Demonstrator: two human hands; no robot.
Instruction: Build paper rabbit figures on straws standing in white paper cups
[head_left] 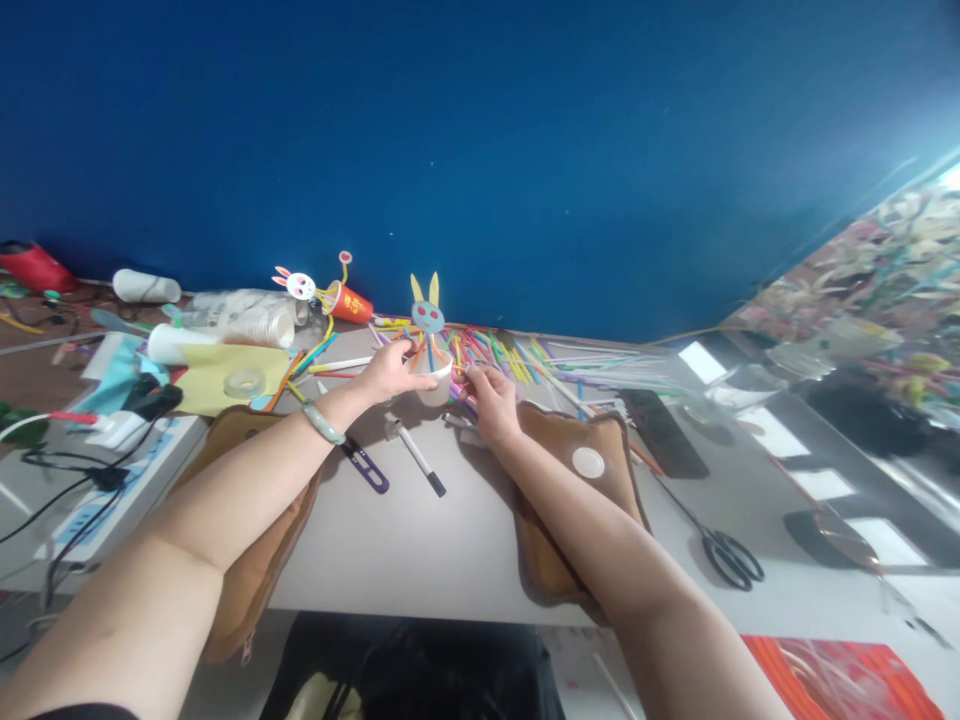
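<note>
My left hand (390,374) grips a small white paper cup (433,390) by its left side, thumb across the front near the rim. From the cup rises a paper rabbit head (428,316), light blue with yellow ears and pink eyes, on a blue stem. Close to the cup's right side, the fingers of my right hand (489,398) are pinched together. A bit of orange shows near those fingertips, too small to name. Below the cup, a white marker (420,458) with a dark cap lies on the grey table (420,550), beside a purple-handled cutter (366,468).
Loose coloured pipe cleaners (517,358) spread behind my hands. An orange cup (349,302) with another rabbit lies at the wall. Brown cushions (585,500) lie under both forearms. Black scissors (731,560) rest right; a power strip (124,490) with cables and yellow paper (217,375) sit left.
</note>
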